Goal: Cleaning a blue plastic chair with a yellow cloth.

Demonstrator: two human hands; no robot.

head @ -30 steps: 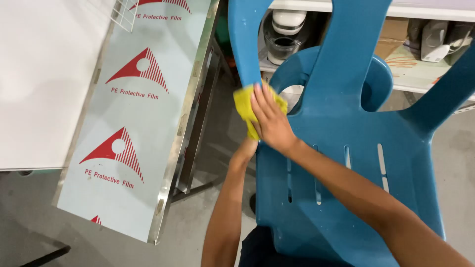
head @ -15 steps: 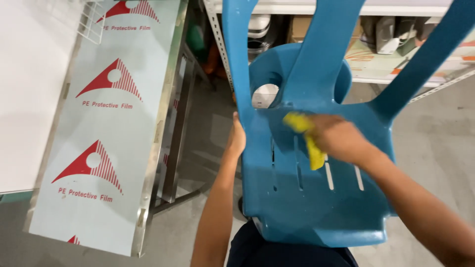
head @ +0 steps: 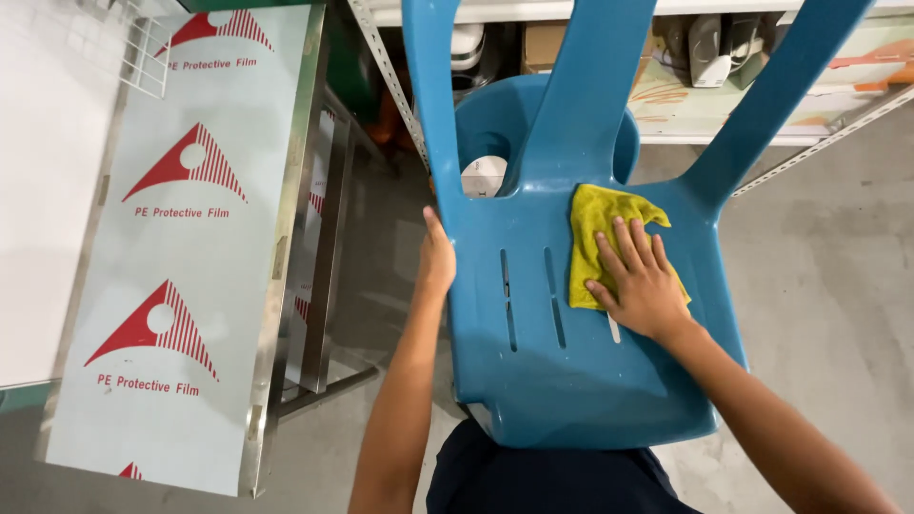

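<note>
Since half a second ago the right hand (head: 643, 281) has slid the yellow cloth (head: 605, 238) up the underside of the blue plastic chair (head: 571, 371), from beside the slots toward the base of the middle leg; a second ago it was working over by the left leg. The right hand's grip is released, fingers spread flat and pressing the cloth against the plastic, while the left hand (head: 436, 262) is clenched over the chair's left edge, steadying it. The chair is upturned, legs pointing away, its near edge resting against the person's dark clothing. By the look of it, the wiping is partway along: the near stretch of the seat and the legs seem yet to be covered. A film-covered metal table (head: 190, 247) stands close on the left, its edge just beside the left arm; a shelf (head: 781, 114) crowds the far side, and open concrete floor (head: 838, 276) lies to the right.
</note>
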